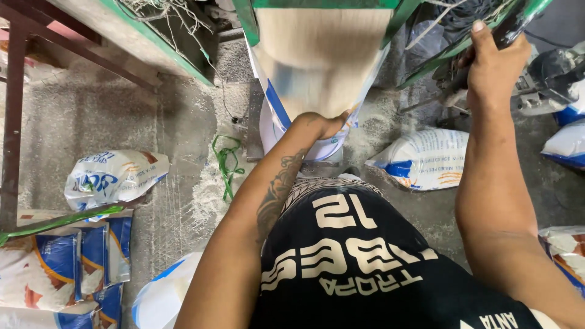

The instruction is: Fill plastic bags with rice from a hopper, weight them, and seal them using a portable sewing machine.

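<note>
Overhead, both hands are closed: left hand (322,125) gripping the sack's (286,113) rim, right hand (493,61) gripping the green frame edge (445,52).

Count: 2 hands — left hand (320,125) at 12 o'clock, right hand (495,64) at 2. 1 sack under chute (292,103). 1 green cord (226,163) at 10.

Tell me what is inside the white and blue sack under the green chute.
Pale grain pours from the green chute into the white and blue sack, which the left hand holds open at its rim. The falling stream hides the fill level and the bottom.
</note>
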